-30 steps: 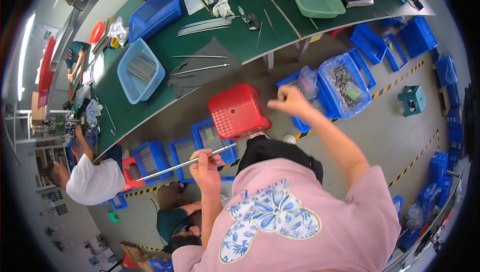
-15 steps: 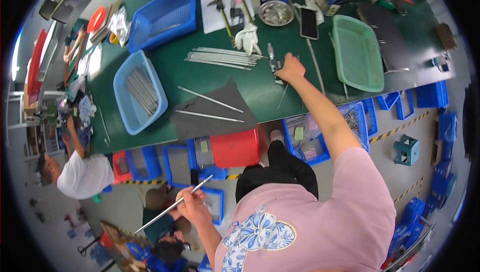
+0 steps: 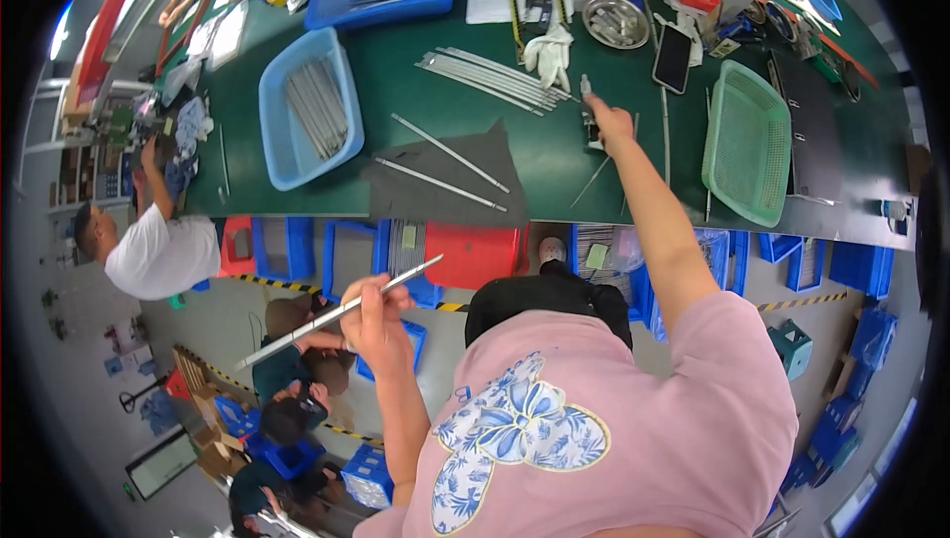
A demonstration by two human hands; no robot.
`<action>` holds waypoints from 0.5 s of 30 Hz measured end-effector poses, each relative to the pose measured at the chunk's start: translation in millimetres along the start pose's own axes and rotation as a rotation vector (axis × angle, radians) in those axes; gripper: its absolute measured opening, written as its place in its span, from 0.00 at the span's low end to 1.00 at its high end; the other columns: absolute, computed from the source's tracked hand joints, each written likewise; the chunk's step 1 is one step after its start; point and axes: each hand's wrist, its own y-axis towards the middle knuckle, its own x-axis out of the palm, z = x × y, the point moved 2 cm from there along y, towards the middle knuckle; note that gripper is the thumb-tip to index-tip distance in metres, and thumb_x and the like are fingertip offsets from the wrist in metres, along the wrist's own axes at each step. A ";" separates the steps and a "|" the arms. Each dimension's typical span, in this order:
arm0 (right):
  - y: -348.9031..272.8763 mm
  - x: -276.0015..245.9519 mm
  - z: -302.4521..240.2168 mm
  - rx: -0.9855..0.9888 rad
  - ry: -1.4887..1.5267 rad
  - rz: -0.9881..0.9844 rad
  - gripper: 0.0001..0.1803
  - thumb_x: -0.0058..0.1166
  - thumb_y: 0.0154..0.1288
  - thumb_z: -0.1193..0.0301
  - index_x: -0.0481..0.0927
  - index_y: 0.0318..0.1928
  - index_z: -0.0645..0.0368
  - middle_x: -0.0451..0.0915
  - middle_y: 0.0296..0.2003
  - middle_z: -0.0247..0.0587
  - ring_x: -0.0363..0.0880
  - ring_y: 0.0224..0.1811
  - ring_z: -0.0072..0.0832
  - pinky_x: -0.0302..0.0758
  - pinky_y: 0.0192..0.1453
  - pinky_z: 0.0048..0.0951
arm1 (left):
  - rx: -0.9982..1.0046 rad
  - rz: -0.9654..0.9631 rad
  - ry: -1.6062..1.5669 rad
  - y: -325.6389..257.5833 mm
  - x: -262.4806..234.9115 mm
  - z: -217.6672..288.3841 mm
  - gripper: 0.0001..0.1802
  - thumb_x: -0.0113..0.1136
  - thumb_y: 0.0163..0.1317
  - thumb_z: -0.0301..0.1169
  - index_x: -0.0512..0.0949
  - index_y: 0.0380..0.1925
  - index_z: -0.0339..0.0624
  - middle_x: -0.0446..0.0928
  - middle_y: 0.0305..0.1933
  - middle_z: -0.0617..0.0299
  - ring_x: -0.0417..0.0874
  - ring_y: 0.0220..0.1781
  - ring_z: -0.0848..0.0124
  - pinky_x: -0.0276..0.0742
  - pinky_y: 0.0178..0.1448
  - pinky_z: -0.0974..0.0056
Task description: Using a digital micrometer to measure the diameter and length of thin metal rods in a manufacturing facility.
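- While the left hand (image 3: 374, 312) is pinching 1 thin metal rod (image 3: 336, 312), it is hovering off the green table (image 3: 554, 157).
- The right hand (image 3: 612, 124) is closing on a small tool (image 3: 589, 112) on the table.

My green bench (image 3: 554, 157) has a light blue basket (image 3: 307, 107), a green tray (image 3: 747, 142), a dark mat (image 3: 450, 182), loose metal rods (image 3: 495, 78), a phone (image 3: 672, 58) and a steel bowl (image 3: 615, 19) on it.

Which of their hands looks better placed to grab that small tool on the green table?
Probably the right hand: it is stretched over the green table, on the small tool. The left hand is off the table, holding a metal rod.
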 end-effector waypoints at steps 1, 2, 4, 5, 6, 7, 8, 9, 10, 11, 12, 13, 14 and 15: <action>-7.0 -3.1 2.1 0.024 0.162 0.002 0.29 0.54 0.42 0.48 0.73 0.26 0.68 0.71 0.16 0.45 0.69 0.15 0.30 0.63 0.18 0.30 | -0.011 -0.067 -0.012 0.7 5.7 2.0 0.10 0.46 0.57 0.30 0.70 0.30 0.33 0.70 0.22 0.58 0.72 0.22 0.72 0.70 0.26 0.71; -7.0 -7.6 7.6 0.007 0.402 -0.017 0.23 0.52 0.46 0.51 0.72 0.23 0.63 0.68 0.14 0.38 0.63 0.11 0.24 0.57 0.13 0.26 | -0.024 -0.137 -0.022 0.6 12.1 4.0 0.10 0.46 0.56 0.30 0.70 0.30 0.32 0.71 0.22 0.58 0.73 0.22 0.72 0.71 0.26 0.71; -53.5 -24.1 -4.6 -0.052 0.829 -0.295 0.14 0.47 0.54 0.59 0.69 0.29 0.57 0.65 0.16 0.32 0.57 0.10 0.16 0.54 0.11 0.17 | -0.011 -0.246 -0.096 0.4 19.8 7.5 0.09 0.46 0.56 0.29 0.70 0.30 0.32 0.71 0.22 0.58 0.74 0.23 0.72 0.72 0.27 0.71; -71.7 -35.0 -0.2 -0.039 0.966 -0.550 0.14 0.44 0.55 0.58 0.68 0.31 0.56 0.66 0.17 0.33 0.59 0.11 0.17 0.56 0.12 0.16 | 0.010 -0.320 -0.120 0.1 24.2 9.6 0.10 0.46 0.57 0.29 0.70 0.30 0.31 0.71 0.23 0.57 0.74 0.23 0.72 0.72 0.26 0.71; -100.8 -43.0 -2.6 -0.025 1.081 -0.632 0.16 0.40 0.56 0.58 0.68 0.34 0.58 0.67 0.20 0.35 0.60 0.12 0.17 0.58 0.13 0.17 | 0.014 -0.321 -0.117 2.6 29.3 9.4 0.10 0.46 0.57 0.29 0.70 0.30 0.31 0.71 0.23 0.57 0.74 0.23 0.72 0.72 0.26 0.71; -137.7 -52.3 -10.6 0.037 1.263 -0.713 0.19 0.38 0.56 0.58 0.67 0.40 0.60 0.68 0.26 0.40 0.59 0.12 0.17 0.60 0.15 0.17 | 0.032 -0.389 -0.118 1.0 32.7 10.8 0.10 0.46 0.57 0.29 0.70 0.29 0.31 0.71 0.24 0.56 0.74 0.23 0.72 0.72 0.26 0.71; -167.2 -59.4 -12.0 0.055 1.364 -0.870 0.23 0.37 0.56 0.59 0.63 0.49 0.59 0.67 0.31 0.43 0.58 0.12 0.17 0.61 0.16 0.17 | 0.042 -0.460 -0.119 -1.2 34.6 10.9 0.10 0.46 0.57 0.29 0.70 0.29 0.31 0.71 0.24 0.55 0.75 0.24 0.71 0.72 0.25 0.70; -187.7 -65.6 -7.7 0.025 1.456 -1.060 0.28 0.38 0.55 0.60 0.56 0.56 0.57 0.68 0.34 0.46 0.57 0.13 0.17 0.61 0.16 0.17 | 0.037 -0.510 -0.147 -4.3 38.6 9.5 0.10 0.46 0.57 0.30 0.71 0.28 0.31 0.71 0.26 0.55 0.75 0.24 0.71 0.73 0.26 0.70; -205.4 -70.3 -3.9 0.011 1.450 -1.199 0.30 0.38 0.54 0.60 0.54 0.57 0.56 0.68 0.35 0.47 0.58 0.14 0.18 0.61 0.16 0.17 | 0.020 -0.540 -0.137 -6.4 44.8 8.9 0.10 0.46 0.57 0.30 0.71 0.28 0.31 0.71 0.26 0.55 0.75 0.24 0.71 0.73 0.26 0.70; -223.8 -73.1 -0.7 -0.003 1.438 -1.340 0.31 0.38 0.54 0.60 0.51 0.58 0.55 0.68 0.36 0.49 0.58 0.15 0.19 0.61 0.17 0.18 | 0.020 -0.603 -0.146 -10.1 50.4 9.3 0.11 0.46 0.57 0.30 0.71 0.28 0.30 0.71 0.25 0.54 0.75 0.24 0.70 0.73 0.26 0.70; -241.2 -74.2 1.6 0.092 1.436 -1.370 0.32 0.38 0.51 0.61 0.52 0.58 0.55 0.67 0.38 0.51 0.63 0.17 0.25 0.61 0.17 0.20 | 0.018 -0.666 -0.157 -13.8 56.0 9.0 0.11 0.46 0.57 0.30 0.71 0.27 0.30 0.71 0.25 0.54 0.75 0.23 0.70 0.73 0.26 0.70; -258.3 -76.3 2.4 0.217 1.429 -1.299 0.33 0.37 0.49 0.62 0.52 0.58 0.57 0.67 0.38 0.53 0.67 0.20 0.33 0.62 0.17 0.23 | 0.012 -0.701 -0.162 -18.4 59.3 8.6 0.10 0.45 0.56 0.29 0.71 0.27 0.30 0.71 0.25 0.53 0.74 0.22 0.69 0.72 0.25 0.70; -273.1 -77.0 0.7 0.245 1.418 -1.284 0.32 0.37 0.47 0.62 0.55 0.54 0.63 0.66 0.38 0.54 0.70 0.21 0.39 0.64 0.18 0.25 | -0.007 -0.723 -0.153 -20.9 62.8 7.9 0.10 0.45 0.56 0.29 0.71 0.27 0.30 0.71 0.25 0.53 0.74 0.22 0.69 0.72 0.25 0.70; -280.4 -77.6 3.3 0.133 1.328 -1.354 0.30 0.37 0.46 0.62 0.58 0.51 0.65 0.66 0.37 0.54 0.69 0.19 0.39 0.66 0.18 0.27 | 0.002 -0.798 -0.175 -26.1 65.1 9.1 0.10 0.45 0.56 0.29 0.71 0.26 0.30 0.70 0.24 0.52 0.74 0.21 0.69 0.72 0.25 0.69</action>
